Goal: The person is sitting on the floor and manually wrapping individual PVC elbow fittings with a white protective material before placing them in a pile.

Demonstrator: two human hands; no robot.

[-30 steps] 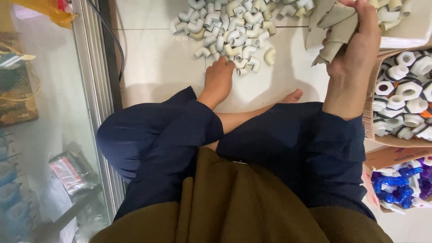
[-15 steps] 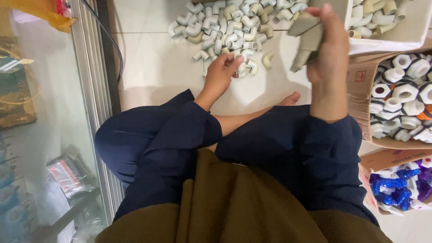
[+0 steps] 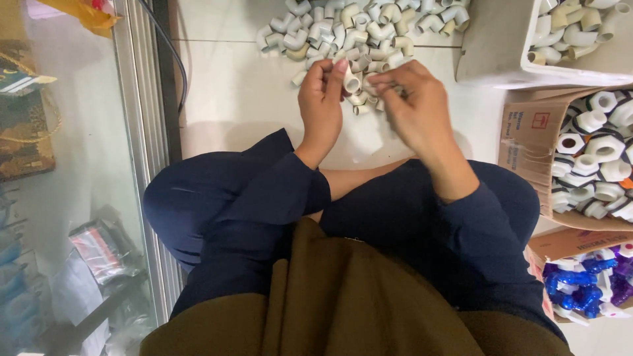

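A person sits cross-legged on a pale, smooth tiled floor (image 3: 231, 99), seen from above. Nearest the viewer is olive-brown cloth draped over the lap, then dark navy sleeves and trousers of soft matte fabric.

Beyond the knees, both hands meet over the floor. The left hand (image 3: 322, 105) is closed around a short white plastic pipe elbow (image 3: 351, 82), a bent tube with a round open mouth, pinched between thumb and fingers at the fingertips. The right hand (image 3: 415, 109) is just beside it, fingers curled together, with something small and pale at the fingertips; the blur makes it impossible to tell exactly what it grips or how tightly.

Directly past the fingertips of both hands lies a loose pile of elbow fittings (image 3: 349, 29), white to cream, smooth and curved, scattered on the tiles.

To the right of the right hand, a brown cardboard box (image 3: 521, 142) holds white ring-shaped fittings with hexagonal collars. Nearer the viewer on that side, a second carton (image 3: 560, 242) holds bright blue plastic pieces. Beyond the right hand, a white plastic bin (image 3: 494, 46) holds more cream elbows.

Left of the left hand runs a metal-framed glass cabinet front (image 3: 135, 132) with a dark cable (image 3: 173, 46) beside it.
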